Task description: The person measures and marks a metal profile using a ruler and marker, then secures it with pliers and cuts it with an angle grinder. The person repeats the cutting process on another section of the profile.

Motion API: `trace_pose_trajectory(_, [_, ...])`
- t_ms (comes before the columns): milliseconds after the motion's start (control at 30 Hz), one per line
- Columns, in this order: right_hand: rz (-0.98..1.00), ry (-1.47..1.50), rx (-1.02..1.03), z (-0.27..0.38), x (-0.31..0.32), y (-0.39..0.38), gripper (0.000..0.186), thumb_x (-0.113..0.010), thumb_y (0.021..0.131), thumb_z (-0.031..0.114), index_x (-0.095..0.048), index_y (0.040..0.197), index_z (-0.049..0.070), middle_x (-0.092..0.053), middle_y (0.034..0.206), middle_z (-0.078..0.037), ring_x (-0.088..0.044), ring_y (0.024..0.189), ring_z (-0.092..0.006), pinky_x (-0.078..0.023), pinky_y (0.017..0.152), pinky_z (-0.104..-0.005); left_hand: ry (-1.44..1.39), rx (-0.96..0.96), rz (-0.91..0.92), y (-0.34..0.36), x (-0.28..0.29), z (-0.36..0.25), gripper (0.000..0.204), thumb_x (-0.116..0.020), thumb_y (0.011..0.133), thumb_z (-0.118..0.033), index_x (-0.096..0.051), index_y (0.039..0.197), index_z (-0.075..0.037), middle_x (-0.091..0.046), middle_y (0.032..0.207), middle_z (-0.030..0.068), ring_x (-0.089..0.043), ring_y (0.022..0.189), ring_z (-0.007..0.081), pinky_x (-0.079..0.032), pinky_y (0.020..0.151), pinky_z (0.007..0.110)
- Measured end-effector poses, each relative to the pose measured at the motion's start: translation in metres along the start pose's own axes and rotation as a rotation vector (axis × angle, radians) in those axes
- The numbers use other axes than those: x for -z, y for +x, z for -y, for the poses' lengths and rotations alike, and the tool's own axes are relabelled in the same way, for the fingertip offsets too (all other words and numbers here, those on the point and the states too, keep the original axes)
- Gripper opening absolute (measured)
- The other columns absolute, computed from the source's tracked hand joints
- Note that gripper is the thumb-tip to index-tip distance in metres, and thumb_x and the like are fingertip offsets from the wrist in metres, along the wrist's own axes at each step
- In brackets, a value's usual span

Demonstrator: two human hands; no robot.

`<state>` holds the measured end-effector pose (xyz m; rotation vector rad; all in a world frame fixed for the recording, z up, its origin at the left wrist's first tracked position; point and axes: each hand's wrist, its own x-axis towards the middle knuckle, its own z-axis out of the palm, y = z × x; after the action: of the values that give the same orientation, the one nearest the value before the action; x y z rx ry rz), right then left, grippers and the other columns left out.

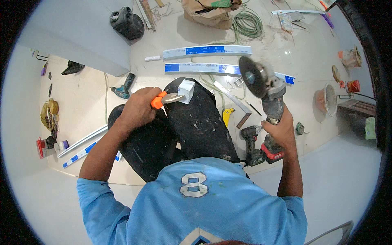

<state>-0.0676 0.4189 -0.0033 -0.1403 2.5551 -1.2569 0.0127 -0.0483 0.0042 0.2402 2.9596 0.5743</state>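
Observation:
My left hand (143, 107) is closed around the orange handles of a pair of pliers (173, 98). The jaws meet a small white piece (186, 90) with folded-looking sides, just above my bent knee in dark trousers. In my right hand (282, 128) is an angle grinder (272, 98), raised to the right with its dark disc (252, 76) toward the upper left. The disc stands well apart from the white piece. Below the grinder, a cordless drill (251, 145) and a battery tool with a red base (271, 149) rest on the floor, the latter partly behind my wrist.
Two white-and-blue strips (207, 50) lie ahead on the tiles. A try square (234, 100), a yellow-handled tool (227, 116) and a marker-like tube (153, 58) lie about. Left is a teal drill (123, 86); farther off are a coiled hose (247, 24), a paper sack (210, 14) and a bucket (325, 100).

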Motion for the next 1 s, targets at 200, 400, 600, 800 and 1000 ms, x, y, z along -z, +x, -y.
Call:
trace_pose_trajectory(200, [0.269,1.036,-0.118,-0.058,-0.004,0.019,0.049,-0.08,0.078,0.014,-0.063,0.121,-0.001,-0.07,0.093,-0.011,-0.07,0.074,-0.0198,-0.06,0.057,-0.0356,-0.247,0.174,0.163,0.007,0.008,-0.003,0.033,-0.075,0.091,-0.004,-0.068,0.122,-0.007,-0.077,0.1,0.0206,-0.075,0.096,0.0415,-0.058,0.089,0.048])
trace_pose_trajectory(400, [0.083,1.149,-0.268,-0.143,-0.049,0.039,0.039,-0.079,0.091,0.018,-0.061,0.122,0.003,-0.065,0.092,-0.007,-0.066,0.074,-0.0188,-0.059,0.06,-0.0363,-0.343,0.251,0.249,0.003,0.006,0.008,0.029,-0.079,0.093,-0.01,-0.067,0.119,-0.004,-0.076,0.095,0.0142,-0.072,0.086,0.0293,-0.058,0.084,0.042])
trace_pose_trajectory(600, [-0.054,1.327,-0.506,-0.192,-0.07,0.038,0.023,-0.073,0.097,0.02,-0.063,0.111,0.005,-0.066,0.092,-0.007,-0.066,0.076,-0.0185,-0.059,0.064,-0.0369,-0.628,0.463,0.339,0.004,0.01,0.008,0.02,-0.077,0.096,-0.01,-0.068,0.111,-0.003,-0.074,0.091,0.0065,-0.072,0.081,0.0165,-0.061,0.077,0.036])
trace_pose_trajectory(800, [0.018,1.349,-0.525,-0.21,-0.064,0.041,0.024,-0.074,0.098,0.025,-0.063,0.106,0.006,-0.067,0.091,-0.007,-0.062,0.071,-0.0172,-0.056,0.061,-0.0357,-1.12,0.608,0.366,0.013,0.006,-0.005,0.021,-0.075,0.098,-0.013,-0.063,0.11,0.0,-0.075,0.091,0.0129,-0.077,0.075,0.0262,-0.065,0.069,0.04])
trace_pose_trajectory(1000, [-0.081,0.859,-0.4,-0.151,-0.053,0.061,0.031,-0.08,0.089,0.019,-0.064,0.11,0.003,-0.066,0.081,-0.006,-0.063,0.058,-0.018,-0.055,0.053,-0.0339,-1.537,0.763,0.286,0.059,-0.045,0.024,0.026,-0.069,0.103,-0.01,-0.057,0.121,0.002,-0.075,0.093,0.0165,-0.079,0.075,0.0268,-0.068,0.068,0.04])
